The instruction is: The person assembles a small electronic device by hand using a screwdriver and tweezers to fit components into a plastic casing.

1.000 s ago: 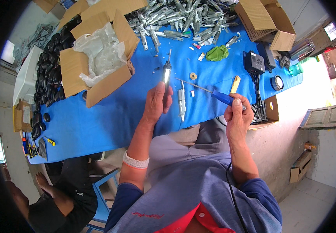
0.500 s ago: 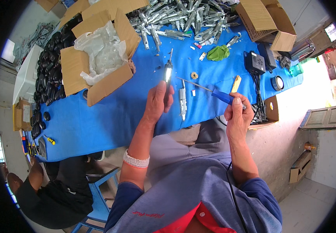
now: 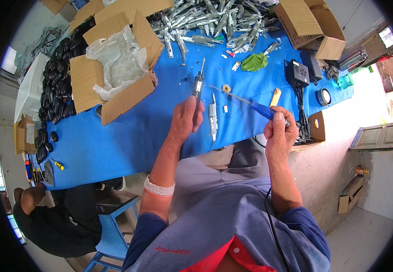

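My left hand (image 3: pixel 186 116) is closed around a slim dark device (image 3: pixel 198 85) with a thin metal shaft rising from its top, held over the blue-covered table. In my right hand (image 3: pixel 280 129) is a screwdriver (image 3: pixel 262 110) with a blue handle. Its long blade points left toward the device, and its tip is apart from it. Between my hands lies a similar slim grey-and-white part (image 3: pixel 212 119), with a small white piece (image 3: pixel 225 109) beside it. A small brass-coloured ring (image 3: pixel 226 88) lies behind the screwdriver blade.
A heap of similar slim parts (image 3: pixel 214 22) covers the back of the table. An open box with plastic lining (image 3: pixel 126 106) and many black casings (image 3: pixel 56 90) stand left. A green cloth (image 3: pixel 254 62) and black power adapter (image 3: pixel 297 73) lie right. Another person (image 3: pixel 65 222) sits at lower left.
The device in my left hand has turned slightly, and the bright glare on it is gone. My screwdriver has shifted a little right, away from it. The other person has moved slightly.
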`<state>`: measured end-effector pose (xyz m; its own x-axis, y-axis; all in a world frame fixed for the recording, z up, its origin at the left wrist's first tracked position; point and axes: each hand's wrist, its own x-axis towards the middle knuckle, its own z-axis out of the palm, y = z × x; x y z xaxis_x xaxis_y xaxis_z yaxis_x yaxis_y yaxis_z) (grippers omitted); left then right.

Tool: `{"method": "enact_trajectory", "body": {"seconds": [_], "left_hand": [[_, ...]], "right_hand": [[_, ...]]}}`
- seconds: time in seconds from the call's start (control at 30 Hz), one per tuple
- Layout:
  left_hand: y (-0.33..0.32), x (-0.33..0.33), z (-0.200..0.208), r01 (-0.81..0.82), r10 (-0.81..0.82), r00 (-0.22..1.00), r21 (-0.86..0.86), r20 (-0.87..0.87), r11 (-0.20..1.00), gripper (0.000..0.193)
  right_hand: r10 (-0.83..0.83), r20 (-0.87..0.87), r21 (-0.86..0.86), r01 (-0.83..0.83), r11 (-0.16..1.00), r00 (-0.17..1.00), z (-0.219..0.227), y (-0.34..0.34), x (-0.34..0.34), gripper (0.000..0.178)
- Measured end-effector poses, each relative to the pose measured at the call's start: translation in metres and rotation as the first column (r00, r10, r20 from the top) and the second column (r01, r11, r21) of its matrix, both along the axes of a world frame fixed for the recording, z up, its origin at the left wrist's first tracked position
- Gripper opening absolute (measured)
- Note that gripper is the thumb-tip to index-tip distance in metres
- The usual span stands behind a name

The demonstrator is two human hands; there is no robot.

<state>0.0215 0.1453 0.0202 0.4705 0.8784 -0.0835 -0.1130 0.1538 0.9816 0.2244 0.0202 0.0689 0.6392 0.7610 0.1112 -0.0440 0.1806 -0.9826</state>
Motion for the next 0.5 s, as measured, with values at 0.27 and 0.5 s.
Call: {"method": "enact_trajectory", "body": {"seconds": [0.27, 0.5], "left_hand": [[-0.0005, -0.0001, 0.0001, -0.001, 0.002, 0.999, 0.009, -0.044, 1.000, 0.050], [-0.0012, 0.0015, -0.0001, 0.007, -0.007, 0.996, 0.004, -0.086, 1.000, 0.048]], "right_hand": [[0.004, 0.006, 0.021, -0.004, 1.000, 1.000, 0.0007, 0.0029, 0.0013, 0.028], [-0.029, 0.025, 0.023, 0.029, 0.999, 0.999, 0.0030, 0.0044, 0.0028, 0.027]]}}
